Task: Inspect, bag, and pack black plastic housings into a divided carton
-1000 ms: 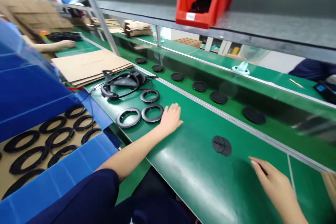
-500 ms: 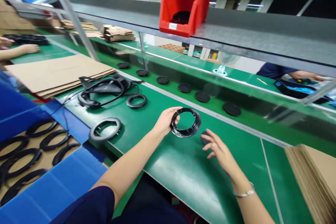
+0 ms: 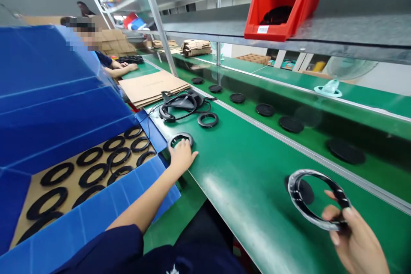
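My right hand (image 3: 359, 231) grips a glossy black plastic ring (image 3: 293, 192) by its lower right edge, tilted above the green worktop. Behind that ring a dark round disc (image 3: 306, 192) lies on the worktop. At the left, my left hand (image 3: 182, 156) reaches over a dark grey ring (image 3: 189, 137) near the worktop's front edge. Its fingers lie over the ring's near side and its thumb sticks out to the right; whether they press on the ring I cannot tell. A smaller black ring (image 3: 208, 120) lies flat just beyond.
Several black discs (image 3: 265, 109) line the green strip behind the metal rail. A blue bin (image 3: 105, 197) at left holds several black rings. Cables and a black strapped device (image 3: 183, 103) lie by flat cardboard (image 3: 154, 85). A red bin (image 3: 269, 34) stands on the shelf. A co-worker sits far left.
The black ring has passed from my left hand to my right hand, towards the right. My left hand has moved left to the grey ring. The view has turned left.
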